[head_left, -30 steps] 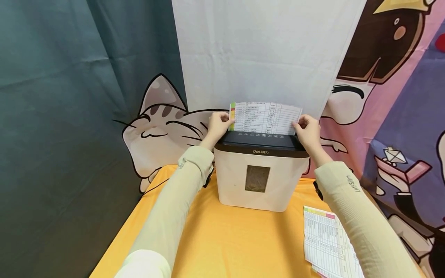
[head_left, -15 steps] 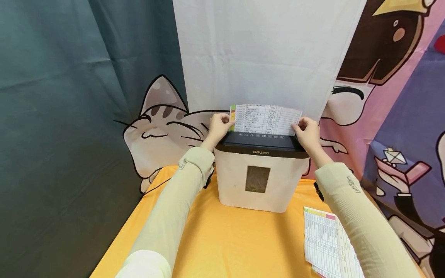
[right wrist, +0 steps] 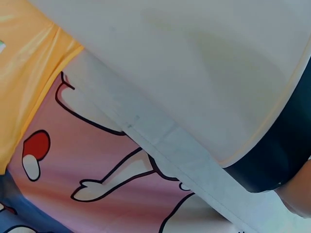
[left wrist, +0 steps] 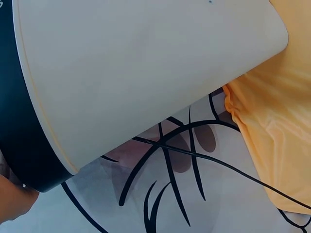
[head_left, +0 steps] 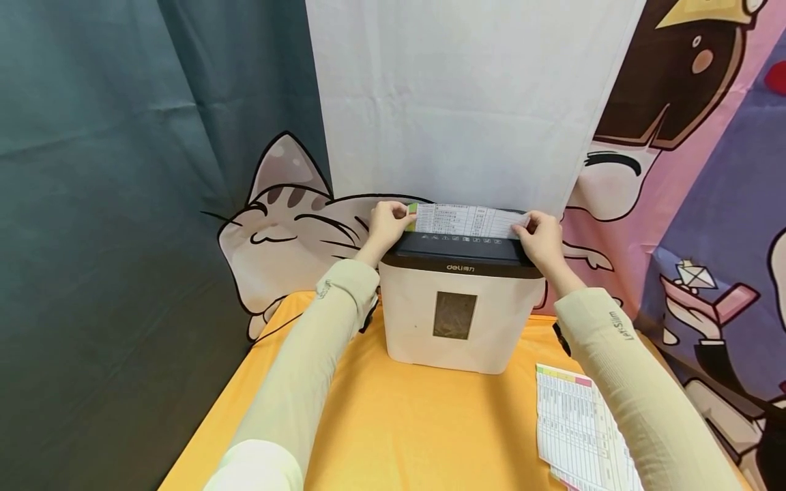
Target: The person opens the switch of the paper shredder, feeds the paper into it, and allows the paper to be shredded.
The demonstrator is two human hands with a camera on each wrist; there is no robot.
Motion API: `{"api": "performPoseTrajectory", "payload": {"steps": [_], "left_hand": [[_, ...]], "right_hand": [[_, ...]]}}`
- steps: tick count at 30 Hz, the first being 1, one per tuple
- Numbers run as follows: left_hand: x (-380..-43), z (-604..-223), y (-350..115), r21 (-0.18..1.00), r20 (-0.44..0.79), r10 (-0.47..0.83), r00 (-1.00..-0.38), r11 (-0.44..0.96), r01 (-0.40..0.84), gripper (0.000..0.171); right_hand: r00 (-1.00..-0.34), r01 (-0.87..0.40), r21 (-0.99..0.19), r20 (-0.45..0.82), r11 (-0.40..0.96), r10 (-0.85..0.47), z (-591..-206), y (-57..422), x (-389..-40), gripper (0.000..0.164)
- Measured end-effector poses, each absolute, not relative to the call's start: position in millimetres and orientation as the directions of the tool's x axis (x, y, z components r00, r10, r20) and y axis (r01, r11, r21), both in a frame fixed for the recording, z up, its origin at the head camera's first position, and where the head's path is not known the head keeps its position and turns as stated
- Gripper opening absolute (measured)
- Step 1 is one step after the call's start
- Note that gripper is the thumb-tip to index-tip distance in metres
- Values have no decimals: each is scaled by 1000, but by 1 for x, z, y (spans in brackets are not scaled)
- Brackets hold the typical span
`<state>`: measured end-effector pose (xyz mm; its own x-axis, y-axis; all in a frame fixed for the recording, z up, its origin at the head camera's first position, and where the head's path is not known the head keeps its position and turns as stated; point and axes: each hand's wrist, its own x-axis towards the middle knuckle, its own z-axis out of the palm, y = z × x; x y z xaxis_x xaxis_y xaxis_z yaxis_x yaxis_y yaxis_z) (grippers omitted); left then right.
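Observation:
In the head view, a printed sheet of paper [head_left: 463, 221] with a green strip at its left edge stands in the top slot of a white paper shredder [head_left: 405, 314] with a dark lid. My left hand [head_left: 387, 224] pinches the sheet's left edge between thumb and fingers. At the opposite edge, my right hand [head_left: 543, 239] pinches the paper too. The sheet's lower part is hidden inside the shredder. Both wrist views show mostly the shredder's side, with only a bit of the left hand [left wrist: 14, 199] and of the right hand [right wrist: 297, 191] beside the lid.
Several printed sheets [head_left: 577, 423] lie on the orange tablecloth [head_left: 417, 423], partly under the right forearm. A black cord [left wrist: 218, 167] runs past the shredder's left side. A curtain with cartoon figures [head_left: 282, 239] hangs close behind.
The sheet has sunk into the slot, most of it in the last half second, so its top edge is much lower. My right hand has shifted slightly left; the left hand stays nearly still.

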<state>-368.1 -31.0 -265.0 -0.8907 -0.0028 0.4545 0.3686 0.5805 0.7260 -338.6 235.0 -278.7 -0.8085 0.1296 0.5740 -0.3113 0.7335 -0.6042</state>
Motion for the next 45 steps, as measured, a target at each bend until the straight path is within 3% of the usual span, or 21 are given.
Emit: {"api": "performPoseTrajectory", "payload": {"steps": [13,20,45], "left_hand": [[-369,-271,-29,702,448,27,-894,609,370,13],[-369,-271,-28,732,436,16,-900,575,365,15],[-355,-282,-33,718,553,36,-832,486,498,11]], "right_hand": [[-840,-335,-589,540,736,50,-282,233,-336,13],[-829,-334,-602,553,725,78,-281,233,-337,14],[-813,-400,-622,580,673,52,-273,249,-309,23]]}}
